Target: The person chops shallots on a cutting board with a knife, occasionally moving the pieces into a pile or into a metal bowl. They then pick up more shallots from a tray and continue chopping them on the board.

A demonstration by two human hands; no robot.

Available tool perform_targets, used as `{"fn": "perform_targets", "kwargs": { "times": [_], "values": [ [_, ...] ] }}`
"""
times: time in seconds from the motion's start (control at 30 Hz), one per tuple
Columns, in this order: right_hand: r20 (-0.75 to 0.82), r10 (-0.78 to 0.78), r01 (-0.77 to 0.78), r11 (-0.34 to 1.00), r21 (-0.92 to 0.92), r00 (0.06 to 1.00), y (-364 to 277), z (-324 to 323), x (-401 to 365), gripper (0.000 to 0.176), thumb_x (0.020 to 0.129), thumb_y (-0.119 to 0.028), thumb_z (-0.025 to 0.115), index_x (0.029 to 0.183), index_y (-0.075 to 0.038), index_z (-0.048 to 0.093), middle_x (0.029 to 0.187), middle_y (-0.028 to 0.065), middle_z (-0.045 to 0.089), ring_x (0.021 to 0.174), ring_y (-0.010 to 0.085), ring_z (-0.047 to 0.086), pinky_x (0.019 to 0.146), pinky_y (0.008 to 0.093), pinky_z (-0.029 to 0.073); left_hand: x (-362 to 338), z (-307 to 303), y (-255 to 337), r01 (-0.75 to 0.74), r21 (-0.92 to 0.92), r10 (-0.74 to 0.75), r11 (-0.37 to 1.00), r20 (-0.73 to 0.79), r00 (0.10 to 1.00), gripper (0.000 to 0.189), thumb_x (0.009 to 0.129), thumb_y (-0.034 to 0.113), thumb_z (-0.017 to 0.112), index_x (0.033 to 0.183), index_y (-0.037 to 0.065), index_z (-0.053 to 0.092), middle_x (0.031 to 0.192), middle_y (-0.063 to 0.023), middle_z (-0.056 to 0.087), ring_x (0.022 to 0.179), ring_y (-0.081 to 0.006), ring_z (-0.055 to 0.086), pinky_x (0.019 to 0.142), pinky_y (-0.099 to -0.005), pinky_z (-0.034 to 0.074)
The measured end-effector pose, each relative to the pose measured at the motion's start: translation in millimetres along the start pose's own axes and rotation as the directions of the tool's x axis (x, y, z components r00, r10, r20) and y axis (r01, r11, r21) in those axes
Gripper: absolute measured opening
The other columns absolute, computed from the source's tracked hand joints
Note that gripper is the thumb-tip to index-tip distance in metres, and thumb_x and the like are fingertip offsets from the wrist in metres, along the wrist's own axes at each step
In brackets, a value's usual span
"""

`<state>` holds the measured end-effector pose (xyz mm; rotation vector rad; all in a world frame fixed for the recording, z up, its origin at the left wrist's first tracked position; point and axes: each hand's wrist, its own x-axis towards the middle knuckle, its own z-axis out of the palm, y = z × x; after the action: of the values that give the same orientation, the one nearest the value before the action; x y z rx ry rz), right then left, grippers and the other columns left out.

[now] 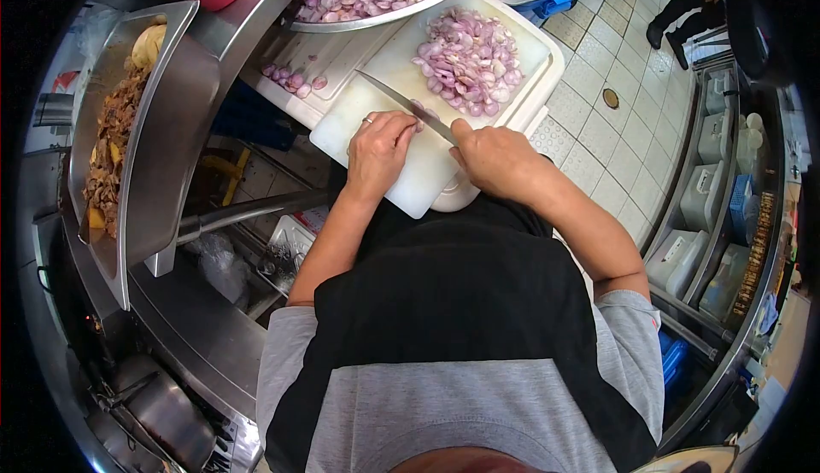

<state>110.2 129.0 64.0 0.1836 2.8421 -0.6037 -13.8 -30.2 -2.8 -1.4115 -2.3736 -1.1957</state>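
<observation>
My right hand (497, 159) is closed around the handle of a kitchen knife (395, 96), whose long blade points to the upper left across a white cutting board (340, 125). My left hand (376, 150), with a ring on one finger, has its fingertips bent and pressed together beside the blade, on a small shallot (418, 126) that they mostly hide. Beyond the blade lies a heap of sliced pinkish-purple shallots (471, 61) on the board. Several whole shallots (295, 81) rest to the left on the pale surface under the board.
A wide metal bowl (367, 24) full of shallots stands at the far edge. On the left is a deep steel pan (175, 123) of brown cooked food. Pots (162, 409) sit lower left. A shelf of plastic containers (679, 259) and another person's legs (683, 20) are right, beyond the tiled floor (598, 114).
</observation>
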Motion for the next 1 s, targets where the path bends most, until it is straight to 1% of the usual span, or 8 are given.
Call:
{"fn": "perform_targets", "kwargs": {
  "times": [0.17,0.37,0.47,0.57,0.63,0.8,0.87,1.0],
  "values": [
    [-0.072,0.006,0.0,0.996,0.087,0.997,7,25,11,0.026,0.097,-0.024,0.052,0.1,0.001,0.044,0.072,0.0233,0.065,0.072,0.044,0.065,0.062,0.053,0.051,1,0,1,0.017,-0.001,-0.017,1.0,-0.007,1.0,0.01,0.079,0.003,0.071,0.089,0.003,0.069,0.089,-0.0095,0.069,0.086,-0.0289,0.065,0.078,-0.0388,0.052],
    [0.04,0.028,-0.029,0.999,0.031,0.999,-4,1,1,0.027,0.096,-0.025,0.053,0.101,0.001,0.045,0.075,0.0243,0.066,0.073,0.0441,0.065,0.065,0.054,0.05,1,-1,1,-0.011,0.015,0.011,1.0,-0.004,1.0,0.01,0.078,0.003,0.071,0.088,0.002,0.069,0.089,-0.0093,0.069,0.086,-0.0285,0.065,0.077,-0.0385,0.053],
    [-0.018,0.06,-0.058,0.992,0.114,0.998,4,23,10,0.027,0.096,-0.025,0.053,0.1,0.001,0.046,0.075,0.0247,0.065,0.074,0.0458,0.064,0.067,0.0542,0.05,0,0,0,-0.015,0.012,0.015,1.0,-0.012,1.0,0.011,0.078,0.002,0.07,0.089,0.002,0.069,0.088,-0.0092,0.069,0.085,-0.0287,0.065,0.077,-0.0386,0.052],
    [0.021,0.079,-0.082,0.97,0.228,0.997,25,24,20,0.031,0.096,-0.026,0.051,0.108,0.002,0.051,0.085,0.0264,0.067,0.085,0.0441,0.066,0.077,0.0514,0.051,0,-3,1,-0.042,0.007,0.042,0.999,0.015,0.999,0.014,0.079,0.003,0.071,0.092,0.002,0.07,0.092,-0.0096,0.069,0.088,-0.0289,0.065,0.079,-0.0387,0.052],
    [0.02,-0.065,0.052,0.917,0.397,0.998,47,18,21,0.035,0.096,-0.03,0.053,0.11,0.002,0.054,0.09,0.0275,0.067,0.09,0.0453,0.064,0.082,0.0513,0.049,4,-4,5,-0.072,0.037,0.07,0.997,0.066,0.995,0.02,0.079,0.0,0.071,0.099,0.002,0.071,0.101,-0.0119,0.069,0.091,-0.0296,0.065,0.081,-0.0379,0.051],
    [-0.015,0.016,-0.011,0.948,0.317,1.0,42,17,11,0.037,0.096,-0.033,0.055,0.11,0.002,0.053,0.088,0.0286,0.065,0.086,0.0452,0.064,0.078,0.0503,0.048,7,0,7,-0.094,0.08,0.086,0.992,0.094,0.992,0.023,0.081,0.003,0.07,0.103,0.003,0.069,0.101,-0.0122,0.067,0.093,-0.0302,0.064,0.083,-0.0394,0.051],
    [-0.006,0.07,-0.068,0.981,0.179,0.998,32,16,7,0.033,0.096,-0.029,0.054,0.108,0.001,0.052,0.081,0.0271,0.065,0.08,0.0452,0.065,0.074,0.052,0.049,7,2,8,-0.1,0.067,0.095,0.993,0.071,0.993,0.021,0.081,0.003,0.069,0.102,0.003,0.069,0.099,-0.0121,0.067,0.093,-0.0301,0.063,0.083,-0.0399,0.051],
    [-0.048,0.037,-0.033,0.996,0.082,0.998,17,11,3,0.029,0.096,-0.026,0.054,0.106,0.001,0.05,0.075,0.025,0.066,0.075,0.0444,0.065,0.069,0.0532,0.05,4,0,8,-0.064,0.043,0.062,0.997,0.049,0.997,0.02,0.08,0.001,0.068,0.099,0.003,0.067,0.096,-0.011,0.066,0.09,-0.0299,0.064,0.08,-0.0403,0.052]
  ]
}}
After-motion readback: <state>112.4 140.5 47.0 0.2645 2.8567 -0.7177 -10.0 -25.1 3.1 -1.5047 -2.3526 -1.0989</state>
